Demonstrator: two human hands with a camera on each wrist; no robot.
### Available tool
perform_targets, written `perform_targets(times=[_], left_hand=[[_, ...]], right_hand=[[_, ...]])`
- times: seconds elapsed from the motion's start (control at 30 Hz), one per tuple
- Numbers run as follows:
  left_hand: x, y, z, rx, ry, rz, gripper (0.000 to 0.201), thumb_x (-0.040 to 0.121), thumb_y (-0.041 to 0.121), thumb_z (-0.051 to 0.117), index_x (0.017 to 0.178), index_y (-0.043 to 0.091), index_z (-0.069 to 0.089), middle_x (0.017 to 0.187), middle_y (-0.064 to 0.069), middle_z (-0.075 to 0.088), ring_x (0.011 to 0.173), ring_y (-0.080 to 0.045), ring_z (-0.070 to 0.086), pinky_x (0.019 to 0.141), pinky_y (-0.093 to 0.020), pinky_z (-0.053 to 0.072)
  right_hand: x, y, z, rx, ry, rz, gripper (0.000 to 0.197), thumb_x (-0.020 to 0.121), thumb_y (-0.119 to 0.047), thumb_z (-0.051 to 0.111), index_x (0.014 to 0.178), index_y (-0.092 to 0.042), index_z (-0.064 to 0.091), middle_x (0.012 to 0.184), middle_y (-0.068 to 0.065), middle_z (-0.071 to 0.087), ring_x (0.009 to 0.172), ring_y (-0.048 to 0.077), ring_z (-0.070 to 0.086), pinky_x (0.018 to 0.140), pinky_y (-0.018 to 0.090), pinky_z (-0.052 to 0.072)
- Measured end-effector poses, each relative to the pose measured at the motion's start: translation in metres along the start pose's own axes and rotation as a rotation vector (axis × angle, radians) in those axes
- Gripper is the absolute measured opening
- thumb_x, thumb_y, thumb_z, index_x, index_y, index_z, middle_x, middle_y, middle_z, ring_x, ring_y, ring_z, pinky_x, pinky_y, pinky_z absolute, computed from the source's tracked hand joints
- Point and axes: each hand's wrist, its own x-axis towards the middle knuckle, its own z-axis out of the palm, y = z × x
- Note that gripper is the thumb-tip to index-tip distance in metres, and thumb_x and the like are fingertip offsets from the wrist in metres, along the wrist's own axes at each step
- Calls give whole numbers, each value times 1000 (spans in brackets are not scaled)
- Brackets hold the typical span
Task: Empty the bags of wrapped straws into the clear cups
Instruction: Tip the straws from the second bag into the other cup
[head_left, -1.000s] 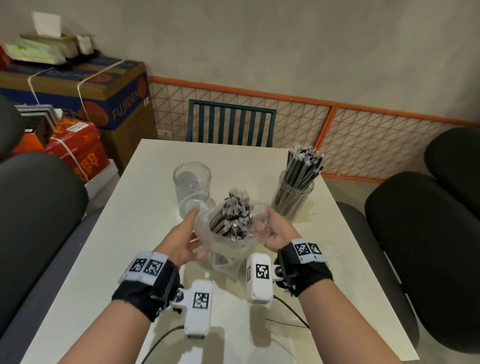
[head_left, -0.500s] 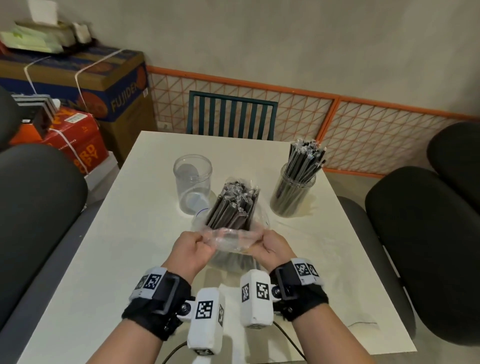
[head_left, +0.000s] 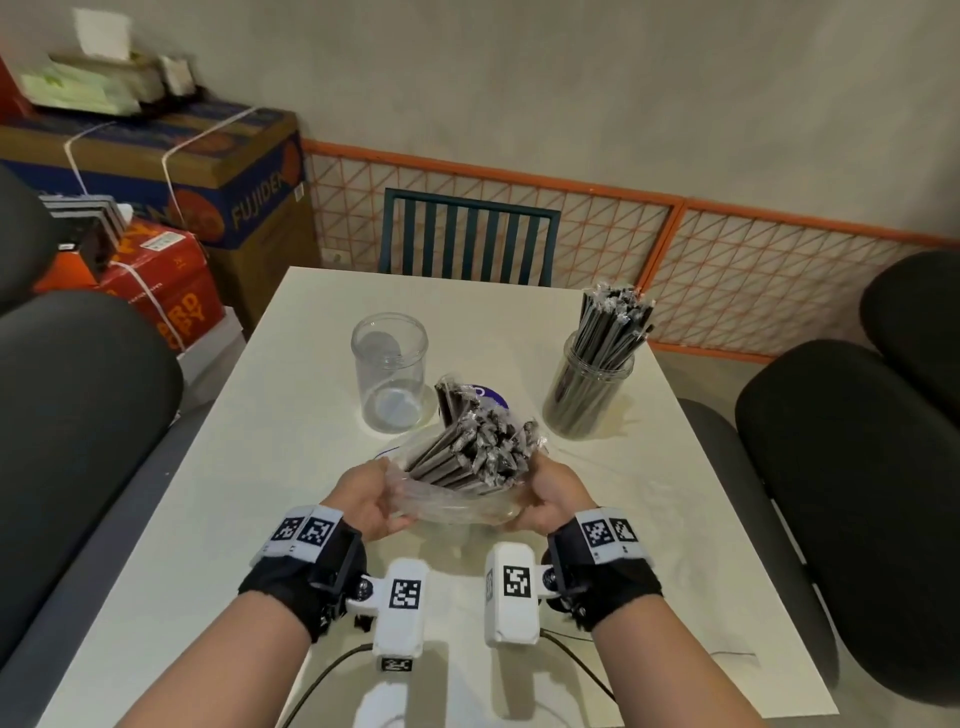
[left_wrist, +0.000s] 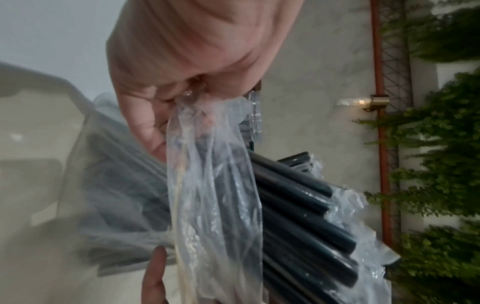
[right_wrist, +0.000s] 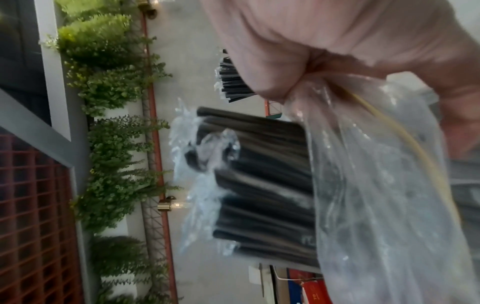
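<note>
A clear plastic bag (head_left: 452, 501) full of black wrapped straws (head_left: 478, 452) is held above the white table (head_left: 270, 467), tilted away from me. My left hand (head_left: 366, 499) grips the bag's left rim and my right hand (head_left: 553, 493) grips its right rim. The straws' ends stick out of the bag's mouth (left_wrist: 306, 203) (right_wrist: 259, 185). An empty clear cup (head_left: 389, 371) stands just beyond, to the left. A second clear cup (head_left: 587, 400), at the right, is packed with wrapped straws (head_left: 615, 322).
A dark lid or disc (head_left: 485, 397) lies on the table behind the bag. Black padded chairs (head_left: 852, 493) flank the table on both sides, and a green slatted chair (head_left: 467, 236) stands at the far end. Cardboard boxes (head_left: 171, 171) are stacked at the far left.
Both hands shifted from the bag's sides to its near rim and drew it towards me. The straws now tilt away and to the right, sticking further out of the mouth.
</note>
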Motion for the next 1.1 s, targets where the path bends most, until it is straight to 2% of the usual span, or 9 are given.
perform_targets(times=[0.13, 0.27, 0.37, 0.5, 0.6, 0.67, 0.87, 1.0, 1.1], left_hand=[[-5, 3, -9, -145, -220, -119, 63, 92, 56, 24, 98, 2, 53, 88, -25, 66, 102, -42, 58, 64, -59, 54], [-17, -2, -14, -197, -396, -142, 65, 88, 59, 37, 103, 0, 60, 75, -28, 72, 73, -42, 69, 48, -55, 55], [-26, -3, -12, -203, -543, -111, 50, 86, 42, 52, 112, 0, 63, 103, -23, 70, 83, -33, 72, 70, -45, 60], [-49, 13, -10, -162, -880, -31, 52, 95, 42, 37, 117, 1, 60, 115, -21, 66, 109, -34, 62, 95, -50, 46], [-71, 31, -3, 29, -746, 142, 49, 81, 45, 55, 112, 10, 67, 111, -14, 70, 95, -27, 69, 81, -43, 56], [-77, 39, -6, 81, -605, 227, 32, 75, 37, 61, 98, 16, 69, 90, -7, 74, 74, -21, 72, 65, -38, 59], [-84, 51, -13, 276, -493, 421, 35, 65, 32, 69, 97, 17, 65, 79, -2, 73, 67, -14, 69, 67, -31, 57], [-97, 56, -11, 480, -540, 572, 39, 61, 37, 76, 98, 28, 71, 91, -2, 76, 79, -11, 70, 72, -29, 56], [-100, 69, -10, 539, -530, 620, 42, 75, 27, 65, 117, 20, 64, 118, -16, 66, 105, -29, 62, 88, -46, 46]], right_hand=[[-5, 0, -1, 53, -104, -104, 33, 91, -36, 55, 107, -10, 66, 103, 16, 72, 102, 33, 65, 82, 51, 51], [-15, 1, -3, -52, -265, -264, 45, 78, -46, 68, 105, -9, 69, 92, 20, 68, 80, 30, 64, 76, 40, 55], [-32, -12, 2, -134, -380, -404, 42, 76, -38, 72, 106, -9, 67, 56, 1, 57, 38, 6, 43, 39, 16, 39], [-52, -35, 16, -247, -451, -562, 13, 79, -13, 69, 92, -12, 70, 77, 17, 71, 61, 18, 57, 56, 21, 45], [-63, -48, 29, -474, -451, -649, 22, 79, 7, 65, 78, -14, 59, 70, -5, 68, 67, 7, 62, 64, 19, 48], [-66, -58, 35, -518, -402, -647, 35, 74, 9, 69, 86, -17, 49, 80, 3, 63, 72, 14, 58, 66, 24, 47], [-73, -92, 31, -243, -642, -330, 26, 82, -9, 58, 108, -10, 53, 109, 9, 56, 79, 20, 62, 74, 36, 46], [-67, -92, 51, -437, -831, -186, 29, 98, -20, 37, 120, -10, 54, 101, 7, 71, 100, 22, 62, 104, 52, 37], [-59, -98, 67, -543, -781, -103, 34, 100, -20, 35, 126, -3, 50, 102, 4, 72, 92, 14, 66, 94, 34, 48]])
